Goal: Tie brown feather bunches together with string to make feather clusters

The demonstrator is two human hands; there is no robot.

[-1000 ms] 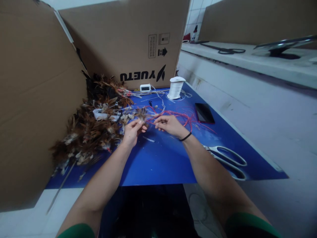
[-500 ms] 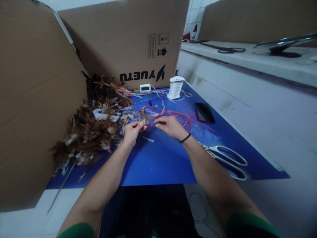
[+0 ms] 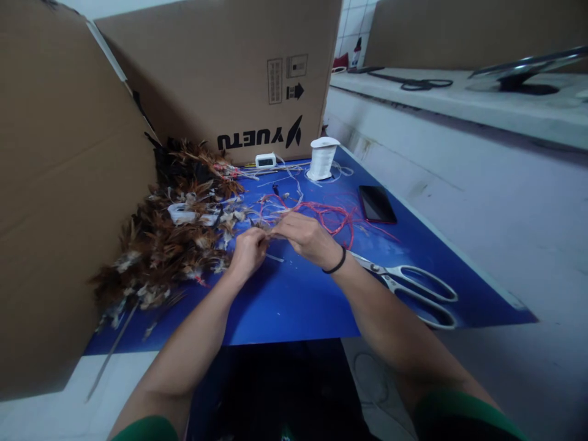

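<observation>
My left hand [image 3: 249, 252] is closed round a small tuft of brown feathers [image 3: 261, 225], mostly hidden by the fingers. Its fingertips meet those of my right hand [image 3: 307, 237], which is closed in a pinch. What the right fingers grip is too small and covered to make out. Behind the right hand, loose red string [image 3: 342, 215] lies in loops. A large heap of brown feathers [image 3: 160, 245] spreads to the left of my left hand. Large scissors [image 3: 395, 278] with pale handles lie partly under my right forearm.
On the blue tabletop [image 3: 294, 306] stand a white spool [image 3: 323, 160] and a small white digital device [image 3: 265, 161]. A dark phone [image 3: 377, 204] lies at right. Cardboard [image 3: 184, 67] walls off the back and left. Dark scissors [image 3: 422, 84] rest on the ledge [image 3: 487, 101].
My right hand has moved left, closing the gap to my left hand. The red string stretched between them no longer shows there. My left hand has turned, covering more of the tuft.
</observation>
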